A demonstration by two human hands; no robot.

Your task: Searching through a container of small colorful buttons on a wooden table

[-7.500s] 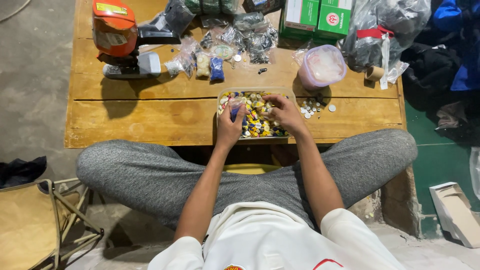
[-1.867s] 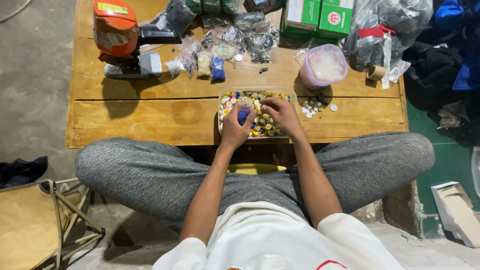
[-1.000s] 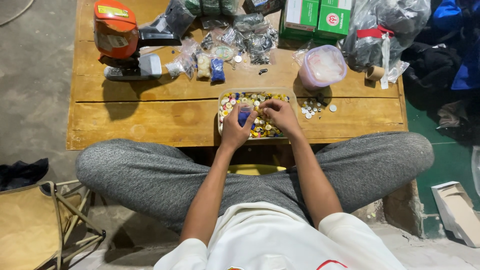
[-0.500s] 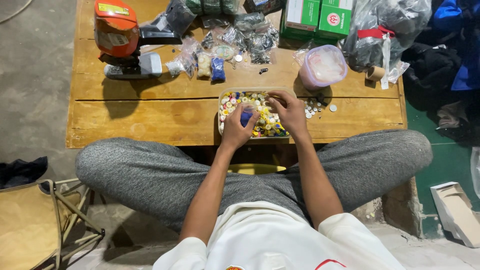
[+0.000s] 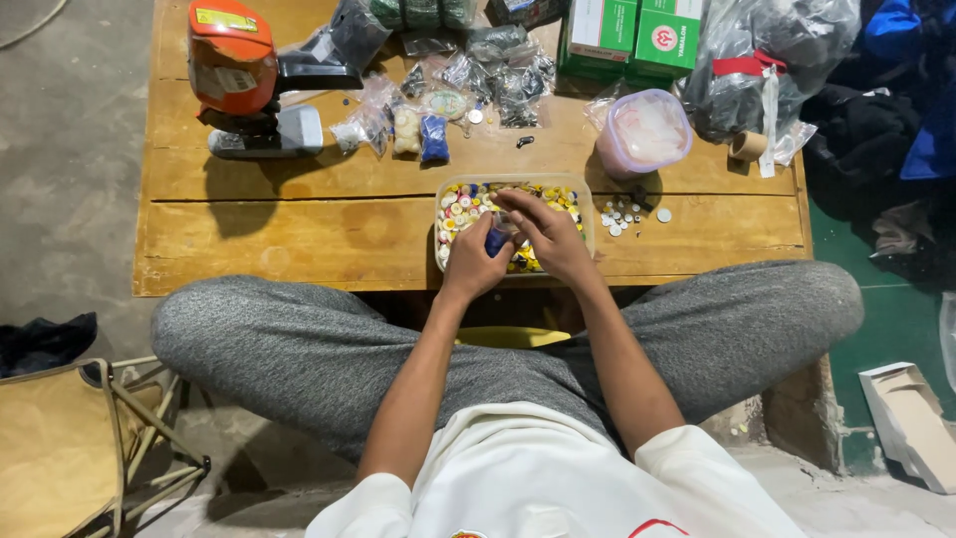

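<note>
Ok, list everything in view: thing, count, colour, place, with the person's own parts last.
table: one, brown wood, across the top
tray: one, clear, table's near edge, full of mixed-colour buttons
loose buttons: several, white, right of the tray
tub: one, clear with purple rim, behind the loose buttons
machine: one, orange and grey, far left of table
small bags: many, clear, middle back of table
boxes: two, green and white, back right
big bag: one, clear, red tie, far right
folding stool: one, tan, bottom left floor
open box: one, white, bottom right floor
left hand: over the tray, holding a small blue thing
right hand: over the tray, fingers on the buttons
</note>
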